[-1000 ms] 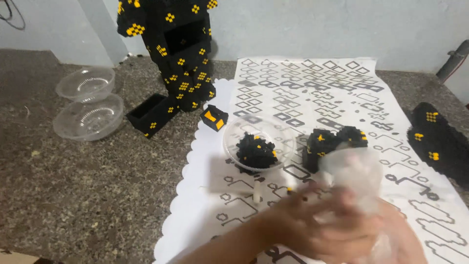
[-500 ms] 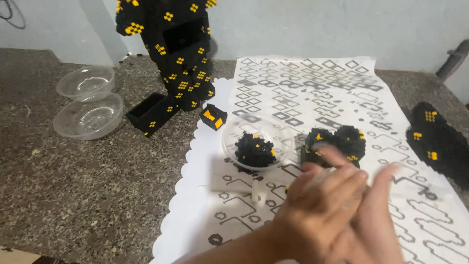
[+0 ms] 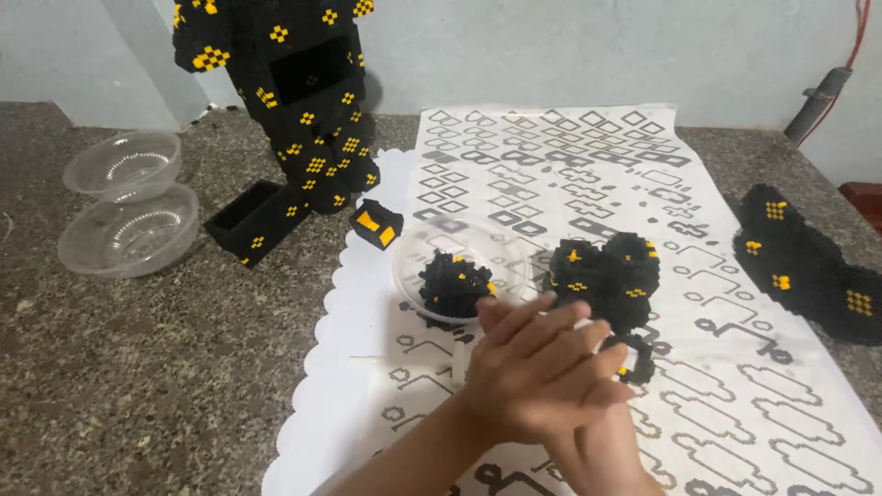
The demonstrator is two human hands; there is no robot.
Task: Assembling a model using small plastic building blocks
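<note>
— What carries everything here?

— A speckled grey-brown stone counter (image 3: 138,386), running edge to edge. Over its right half lies a white paper mat (image 3: 570,165) with a scalloped left edge and a black geometric print.

— And behind it?

— A plain pale grey-blue wall (image 3: 570,50) meets the counter's far edge. Near the far right corner a dark grey pipe (image 3: 813,101) leans, with a thin red cord (image 3: 862,28) above it.

— The light?

— Soft and even, no hard shadows.

Left hand (image 3: 537,372) overlaps right hand (image 3: 597,450) near bowl (image 3: 459,266).
</note>
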